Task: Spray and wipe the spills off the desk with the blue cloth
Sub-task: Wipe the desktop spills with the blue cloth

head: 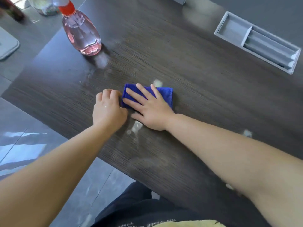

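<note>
A folded blue cloth lies on the dark wood desk near its middle. My right hand lies flat on the cloth with fingers spread and straight. My left hand sits just left of it, fingers curled at the cloth's left edge; whether it pinches the cloth is hidden. Whitish spills show by the cloth's far edge, just below my hands, near the bottle and at the right. A clear spray bottle with pink liquid and a red collar stands at the upper left.
A grey recessed tray is set into the desk at the upper right. A glass jar and a dark object stand at the far left, beside a grey lid. The desk's near edge runs diagonally above a tiled floor.
</note>
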